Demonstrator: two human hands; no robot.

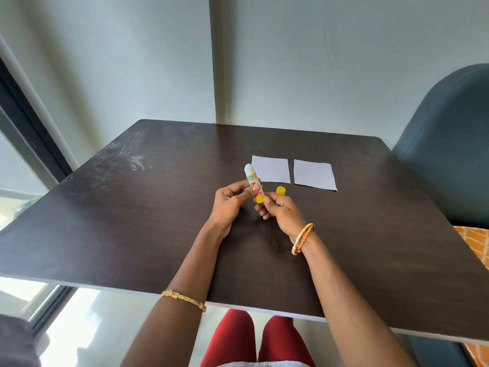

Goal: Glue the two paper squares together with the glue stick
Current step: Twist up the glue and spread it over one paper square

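Dark tabletop (132, 221) bears two paper squares (270, 168), untouched, just beyond the uncapped glue stick (253, 184). Left hand (232, 201) grips its barrel; right hand (279, 207) pinches its base. Twist gently, exposing little glue.

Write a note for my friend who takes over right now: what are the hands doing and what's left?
Left hand holds the glue stick by its body, white tip up and uncapped.
Right hand pinches the stick's yellow base.
The yellow cap is just beyond the right hand's fingers.
Two paper squares lie flat and apart on the table: left square, right square.
Done: cap off.
Left: rub glue on one square, press the other on top.
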